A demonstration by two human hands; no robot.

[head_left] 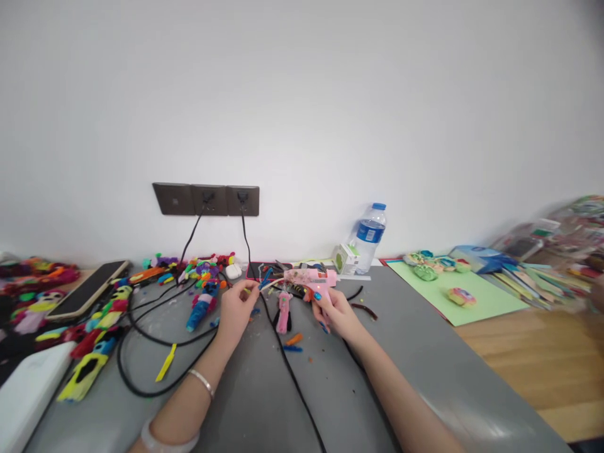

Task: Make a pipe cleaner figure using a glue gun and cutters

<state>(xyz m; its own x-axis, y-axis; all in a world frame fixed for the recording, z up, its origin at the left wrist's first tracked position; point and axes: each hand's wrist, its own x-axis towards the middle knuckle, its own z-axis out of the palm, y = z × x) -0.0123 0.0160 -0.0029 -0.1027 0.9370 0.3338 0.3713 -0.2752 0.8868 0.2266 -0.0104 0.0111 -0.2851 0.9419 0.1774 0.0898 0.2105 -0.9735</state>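
My right hand [336,311] is closed round the handle of a pink hot glue gun [306,277], its front end turned left toward my other hand. My left hand [239,308] pinches with thumb and forefinger near the gun's front; what lies between them is too small to make out. A small blue piece [265,277] shows just past those fingertips, beside a thin pale strand. Below the gun lies a pink fuzzy figure [284,313] with black parts. Orange scraps [294,340] and blue scraps [293,348] lie nearer me on the grey table [264,402].
Black cables [141,393] loop across the table from wall sockets [206,200]. Fuzzy colourful figures [89,371], a phone [89,289] and a white device [33,390] lie left. A water bottle [370,239] leans by the wall. Green paper [425,299] bears crafted pieces at right.
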